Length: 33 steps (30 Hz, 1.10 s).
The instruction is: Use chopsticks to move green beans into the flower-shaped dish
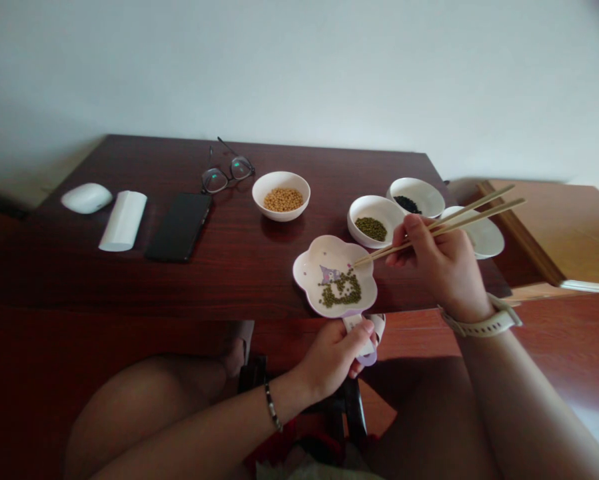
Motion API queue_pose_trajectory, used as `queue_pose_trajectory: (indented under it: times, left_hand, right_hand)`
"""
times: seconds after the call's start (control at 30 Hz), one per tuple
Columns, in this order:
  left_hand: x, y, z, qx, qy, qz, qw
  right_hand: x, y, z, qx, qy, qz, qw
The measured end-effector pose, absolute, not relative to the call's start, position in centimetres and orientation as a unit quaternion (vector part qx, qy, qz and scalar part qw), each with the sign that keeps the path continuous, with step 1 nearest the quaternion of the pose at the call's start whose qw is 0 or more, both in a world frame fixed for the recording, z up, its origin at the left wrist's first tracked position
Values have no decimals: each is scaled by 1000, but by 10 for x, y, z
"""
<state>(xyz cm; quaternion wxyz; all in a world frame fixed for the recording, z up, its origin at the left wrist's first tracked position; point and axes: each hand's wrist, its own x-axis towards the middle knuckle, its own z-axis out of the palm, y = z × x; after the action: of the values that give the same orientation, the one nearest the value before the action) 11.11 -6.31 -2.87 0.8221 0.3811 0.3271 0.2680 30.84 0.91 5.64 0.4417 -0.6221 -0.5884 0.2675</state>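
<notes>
My left hand (340, 353) is closed around the handle of a flower-shaped dish (312, 265), white with a purple edge and a cartoon figure printed inside. Green beans (346, 291) lie scattered in the lower part of the dish. My right hand (439, 267) grips a pair of wooden chopsticks (474, 218), their tips over the dish's upper right. Whether the tips pinch a bean is too small to tell. Just behind the dish stands a white bowl (362, 208) with green beans. Another bowl (426, 191) holds black beans, and a third white bowl (486, 239) is partly hidden by my right hand.
A bowl (280, 180) of yellow soybeans sits mid-table. Glasses (228, 175), a black phone (179, 227), a white case (123, 221) and a white mouse-shaped object (86, 198) lie to the left on the dark table (239, 280). A wall runs behind; a lighter wooden surface (569, 227) stands right.
</notes>
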Motion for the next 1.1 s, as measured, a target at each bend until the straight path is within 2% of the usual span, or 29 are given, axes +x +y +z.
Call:
queue_pose_trajectory:
  times: [0.47, 1.1]
  left_hand:
    - [112, -62, -28, 383, 326, 268, 822]
    - [112, -63, -29, 382, 329, 265, 822]
  right_hand:
    - [306, 8, 59, -625, -615, 248, 412]
    - [309, 10, 54, -617, -592, 291, 428]
